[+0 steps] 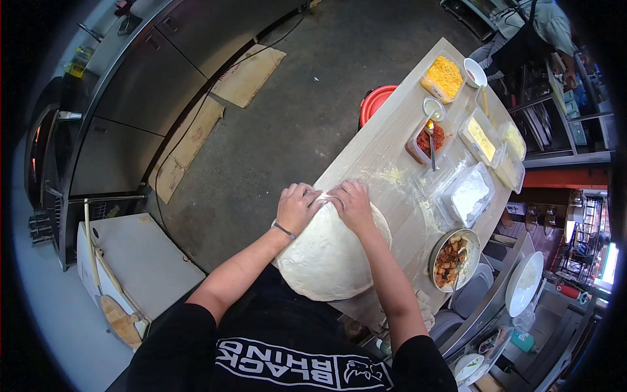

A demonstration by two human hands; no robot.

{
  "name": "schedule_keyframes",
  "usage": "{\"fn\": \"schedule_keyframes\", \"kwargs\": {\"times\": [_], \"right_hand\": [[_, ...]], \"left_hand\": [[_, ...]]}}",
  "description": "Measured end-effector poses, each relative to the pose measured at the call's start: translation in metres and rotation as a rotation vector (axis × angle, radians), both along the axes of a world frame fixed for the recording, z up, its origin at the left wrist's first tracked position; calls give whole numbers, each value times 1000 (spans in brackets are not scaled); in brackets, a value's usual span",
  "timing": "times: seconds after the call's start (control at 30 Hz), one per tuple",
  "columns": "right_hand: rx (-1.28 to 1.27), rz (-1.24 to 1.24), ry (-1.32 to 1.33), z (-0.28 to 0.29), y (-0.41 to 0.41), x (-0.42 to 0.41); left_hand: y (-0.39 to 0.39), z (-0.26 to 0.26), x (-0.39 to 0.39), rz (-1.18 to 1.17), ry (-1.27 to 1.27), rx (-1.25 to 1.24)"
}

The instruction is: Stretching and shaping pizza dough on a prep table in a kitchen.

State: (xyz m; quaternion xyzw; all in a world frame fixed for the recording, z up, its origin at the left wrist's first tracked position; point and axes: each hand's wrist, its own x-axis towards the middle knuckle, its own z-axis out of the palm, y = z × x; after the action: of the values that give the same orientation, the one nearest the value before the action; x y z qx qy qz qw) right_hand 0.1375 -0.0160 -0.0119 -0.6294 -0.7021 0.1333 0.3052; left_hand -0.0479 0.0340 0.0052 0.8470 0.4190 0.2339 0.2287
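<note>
A large round sheet of pale dough (325,255) lies at the near left corner of the light wooden table (382,142), partly over its edge. At the dough's far rim, my left hand (297,208) pinches the edge between curled fingers. Beside it on the right, my right hand (353,206) grips the same rim, its fingers bent over the dough. The two hands are close together, with a small raised fold of dough between them. My fingertips are partly hidden.
On the table's right stand tubs of shredded orange cheese (444,73), red sauce (428,139) with a spoon, and white flour (468,193), plus a bowl of cooked chunks (453,259). A red-lidded bin (377,103) is beyond the left edge. Another person (534,39) stands at top right.
</note>
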Motion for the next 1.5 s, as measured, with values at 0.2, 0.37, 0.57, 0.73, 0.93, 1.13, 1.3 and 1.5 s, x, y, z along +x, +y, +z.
{"fn": "schedule_keyframes", "kwargs": {"times": [0.2,0.37,0.57,0.73,0.93,1.13,1.3,1.5], "right_hand": [[24,33,36,-3,8,0],[1,84,-54,3,-1,9],[-192,-94,-182,17,-57,-50],[-356,-154,-165,25,-62,-88],[-392,-176,-140,21,-60,-104],[-402,-246,-145,20,-63,-126],[-444,-289,-183,19,-59,-152],[-546,-351,-151,17,-56,-173]], "left_hand": [[3,-3,-4,-12,-75,-71],[13,-9,-13,-143,-18,-88],[20,-8,-31,-218,-158,-181],[25,-4,-31,-223,-326,-439],[20,-16,-40,-311,-235,-364],[17,-18,-55,-360,-261,-492],[6,-19,-64,-395,-388,-618],[12,-17,-65,-337,-493,-734]]}}
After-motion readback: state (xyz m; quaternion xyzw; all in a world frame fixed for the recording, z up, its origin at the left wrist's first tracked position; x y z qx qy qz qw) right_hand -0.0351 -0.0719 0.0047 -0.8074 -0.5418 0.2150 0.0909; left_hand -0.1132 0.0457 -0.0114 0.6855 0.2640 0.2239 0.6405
